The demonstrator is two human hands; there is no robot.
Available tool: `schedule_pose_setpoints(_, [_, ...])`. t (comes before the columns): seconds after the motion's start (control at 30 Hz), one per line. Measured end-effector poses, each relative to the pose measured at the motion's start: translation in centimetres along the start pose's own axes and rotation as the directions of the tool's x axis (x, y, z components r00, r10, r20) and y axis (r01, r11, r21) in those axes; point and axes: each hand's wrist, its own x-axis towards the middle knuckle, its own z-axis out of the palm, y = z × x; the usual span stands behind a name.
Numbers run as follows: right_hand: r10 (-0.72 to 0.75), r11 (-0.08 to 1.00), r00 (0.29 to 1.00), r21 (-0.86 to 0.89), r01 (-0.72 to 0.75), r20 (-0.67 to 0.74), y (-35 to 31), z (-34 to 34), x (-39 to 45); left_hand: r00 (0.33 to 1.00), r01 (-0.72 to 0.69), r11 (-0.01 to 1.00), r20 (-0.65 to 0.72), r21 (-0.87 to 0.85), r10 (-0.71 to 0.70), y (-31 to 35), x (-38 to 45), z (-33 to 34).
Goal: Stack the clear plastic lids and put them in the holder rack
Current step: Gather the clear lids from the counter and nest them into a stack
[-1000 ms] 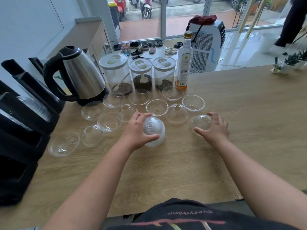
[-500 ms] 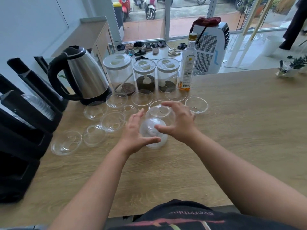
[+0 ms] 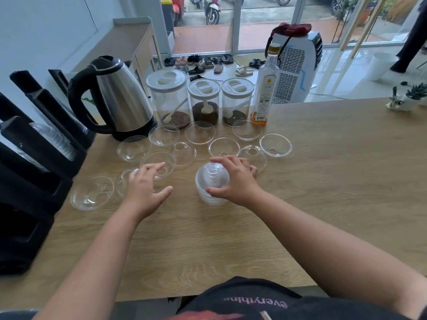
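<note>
A stack of clear dome lids (image 3: pixel 211 184) stands on the wooden table (image 3: pixel 323 181) in front of me. My right hand (image 3: pixel 235 179) wraps its right side, fingers over the top. My left hand (image 3: pixel 144 188) is open, off the stack, hovering over loose lids at the left, near one lid (image 3: pixel 124 182). Several more clear lids lie scattered behind, among them a lid (image 3: pixel 275 144) at the right and a lid (image 3: pixel 92 195) at the far left. The black holder rack (image 3: pixel 34 172) stands at the left edge with lids in one slot.
A steel kettle (image 3: pixel 115 98) stands behind the lids at the left. Three clear canisters (image 3: pixel 203 101) and a glass bottle (image 3: pixel 265 88) line the back. A small plant pot (image 3: pixel 409 98) sits far right.
My right hand brought a lid from the right and set it on the stack. My left hand let go of the stack and moved left toward the loose lids.
</note>
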Motion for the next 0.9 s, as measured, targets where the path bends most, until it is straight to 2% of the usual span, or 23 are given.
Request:
schedule_pose_setpoints(0.13, [-0.009,0.999,1.000,0.042,0.009,-0.013,0.2,-0.6,0.0,1.000,-0.006,0.977,-0.029,0.215,0.012,-1.6,1.3,0.7])
schedule_pose_setpoints(0.27, [0.084,0.990,0.980,0.130,-0.061,-0.182,1.1,-2.2,1.6,0.997,-0.018,0.961,-0.062,0.275,0.037,-2.2,1.9,1.3])
schedule_pose_setpoints(0.33, [0.169,0.983,0.958,0.103,-0.149,-0.233,2.4,-3.1,2.7,0.988,-0.072,0.971,-0.116,0.227,0.101,-2.1,2.0,1.3])
schedule_pose_setpoints(0.4, [0.241,0.967,0.945,-0.027,-0.253,-0.222,3.9,-3.9,3.3,0.972,-0.134,0.985,-0.180,0.112,0.153,-1.4,1.6,1.1])
schedule_pose_setpoints(0.47, [0.298,0.933,0.938,-0.151,-0.326,-0.178,5.1,-4.5,3.6,0.964,-0.137,0.984,-0.244,-0.113,0.106,-0.5,1.1,0.9])
schedule_pose_setpoints(0.5, [0.316,0.917,0.935,-0.203,-0.344,-0.158,5.5,-4.5,3.7,0.967,-0.102,0.963,-0.254,-0.248,0.037,-0.1,0.8,0.9])
schedule_pose_setpoints(0.57, [0.322,0.895,0.938,-0.283,-0.346,-0.129,6.2,-4.2,3.9,0.970,0.031,0.832,-0.184,-0.554,-0.158,0.2,0.2,1.0])
schedule_pose_setpoints(0.63, [0.309,0.889,0.944,-0.316,-0.331,-0.120,6.6,-3.7,4.0,0.946,0.171,0.545,-0.018,-0.821,-0.323,0.5,-0.3,1.3])
schedule_pose_setpoints(0.67, [0.307,0.890,0.944,-0.315,-0.329,-0.120,6.8,-3.4,3.9,0.928,0.218,0.398,0.062,-0.891,-0.369,0.7,-0.5,1.6])
schedule_pose_setpoints(0.73, [0.306,0.894,0.943,-0.303,-0.331,-0.129,7.0,-3.1,3.9,0.886,0.270,0.200,0.161,-0.942,-0.435,0.8,-0.9,2.0])
schedule_pose_setpoints(0.8, [0.300,0.898,0.943,-0.291,-0.331,-0.145,7.1,-2.9,3.8,0.857,0.306,0.140,0.209,-0.942,-0.471,0.4,-1.4,2.5])
schedule_pose_setpoints(0.9, [0.293,0.904,0.946,-0.282,-0.322,-0.141,7.0,-2.8,3.8,0.822,0.395,0.206,0.244,-0.895,-0.515,0.0,-2.1,2.9])
